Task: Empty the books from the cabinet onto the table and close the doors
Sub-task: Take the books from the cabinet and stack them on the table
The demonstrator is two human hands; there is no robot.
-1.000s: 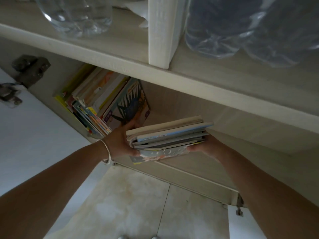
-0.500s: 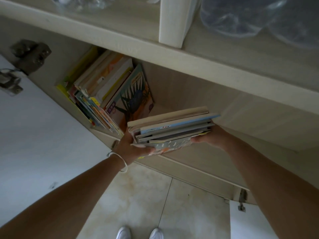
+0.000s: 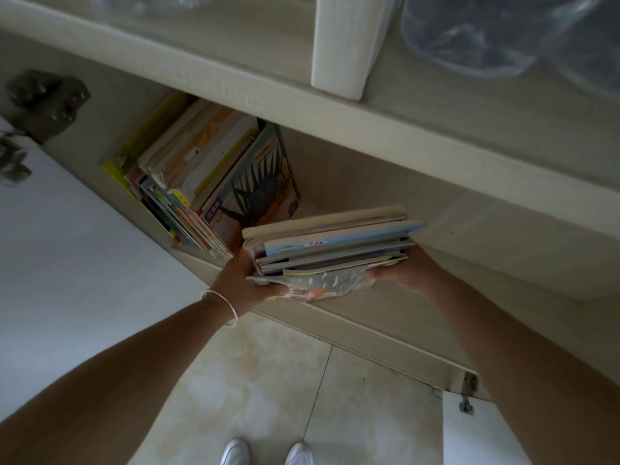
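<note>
While more books [image 3: 201, 182] are leaning inside the cabinet [image 3: 385, 193], the left hand [image 3: 241, 283] and right hand [image 3: 402, 273] are clasping a stack of books [image 3: 328, 243] at its opening; carrying it to the table likely comes next.

Dim light; pale tiled floor [image 3: 255, 380], white shelf divider [image 3: 345, 45]

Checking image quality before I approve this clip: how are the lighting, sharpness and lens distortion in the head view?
Head view: dim overall, the cabinet interior shadowed around the leaning books; the held stack stays legible between left hand and right hand; wide-angle lens slants the shelf edge; bottles above are soft, no glare.
</note>
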